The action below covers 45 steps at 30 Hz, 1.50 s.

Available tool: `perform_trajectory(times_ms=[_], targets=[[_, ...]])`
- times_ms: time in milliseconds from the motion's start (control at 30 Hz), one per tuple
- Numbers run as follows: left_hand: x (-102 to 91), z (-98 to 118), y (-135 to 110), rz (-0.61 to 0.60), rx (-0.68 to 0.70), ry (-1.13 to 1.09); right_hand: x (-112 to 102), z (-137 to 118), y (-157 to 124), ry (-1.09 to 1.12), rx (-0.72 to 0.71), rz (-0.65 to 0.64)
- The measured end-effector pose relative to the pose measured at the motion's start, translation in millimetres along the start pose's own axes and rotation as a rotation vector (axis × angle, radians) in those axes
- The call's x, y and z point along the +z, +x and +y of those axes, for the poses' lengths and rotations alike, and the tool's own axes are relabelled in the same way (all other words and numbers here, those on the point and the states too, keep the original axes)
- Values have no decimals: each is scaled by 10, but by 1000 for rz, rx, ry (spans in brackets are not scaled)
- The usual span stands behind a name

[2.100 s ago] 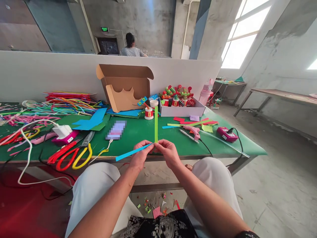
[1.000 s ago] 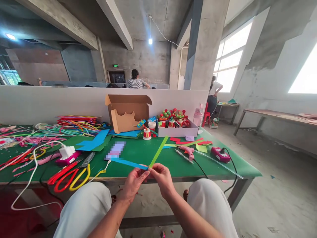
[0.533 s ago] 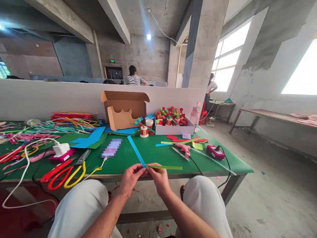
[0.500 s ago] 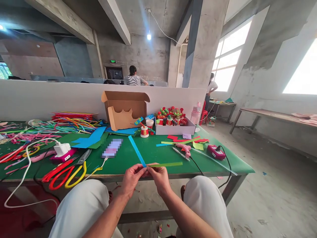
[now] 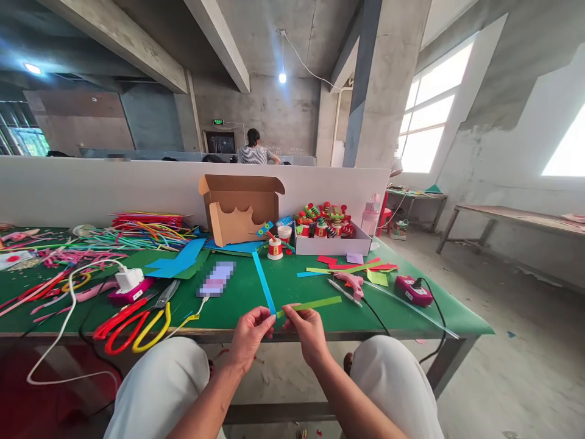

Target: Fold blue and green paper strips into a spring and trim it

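Observation:
My left hand (image 5: 251,334) pinches the near end of a blue paper strip (image 5: 264,281), which points up and away over the green table. Between the thumb and fingers of my right hand (image 5: 307,329) is a green paper strip (image 5: 320,303), stretching to the right. The near ends of the two strips come close together between my fingertips; whether they touch I cannot tell. Beyond them stands a small red-and-white paper-cup figure (image 5: 275,249) with a blue top piece and coiled arms.
Scissors with yellow handles (image 5: 153,326) and red-handled scissors (image 5: 121,326) lie left, near a phone (image 5: 216,279). A pink glue gun (image 5: 351,283), paper scraps and a power socket (image 5: 414,290) are on the right. Behind are a cardboard box (image 5: 244,207) and a white box (image 5: 331,246) of figures.
My hands have drawn slightly apart, and the ends of the strips have separated a little. The green strip now tilts up to the right. The view has shifted slightly left.

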<state>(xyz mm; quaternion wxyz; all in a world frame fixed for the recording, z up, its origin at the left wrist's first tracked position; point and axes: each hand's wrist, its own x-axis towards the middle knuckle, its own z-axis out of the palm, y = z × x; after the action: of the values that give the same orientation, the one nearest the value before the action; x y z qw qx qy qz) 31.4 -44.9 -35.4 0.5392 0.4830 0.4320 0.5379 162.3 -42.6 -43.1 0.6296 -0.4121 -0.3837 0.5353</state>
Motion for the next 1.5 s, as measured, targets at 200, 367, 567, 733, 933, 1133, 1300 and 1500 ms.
perform_trajectory(times_ms=[200,367,567,733,933,1133,1300,1500], targets=[[-47,31,40,33,-33,-49,-193,-222,171,29,-59,123],[-114,40,85,80,-35,-79,-426,-442,309,104,-141,214],[-160,83,116,136,-31,-247,-434,-513,268,198,-182,289],[65,89,120,57,-135,-305,-45,-197,48,73,19,-81],[359,221,325,-156,-99,-179,70,-182,184,68,-83,42],[116,574,1015,-312,10,293,-141,-552,506,98,-46,163],[-449,814,2026,14,262,561,-450,-717,592,167,43,298],[-661,783,2848,146,46,590,-568,-739,594,215,115,327]])
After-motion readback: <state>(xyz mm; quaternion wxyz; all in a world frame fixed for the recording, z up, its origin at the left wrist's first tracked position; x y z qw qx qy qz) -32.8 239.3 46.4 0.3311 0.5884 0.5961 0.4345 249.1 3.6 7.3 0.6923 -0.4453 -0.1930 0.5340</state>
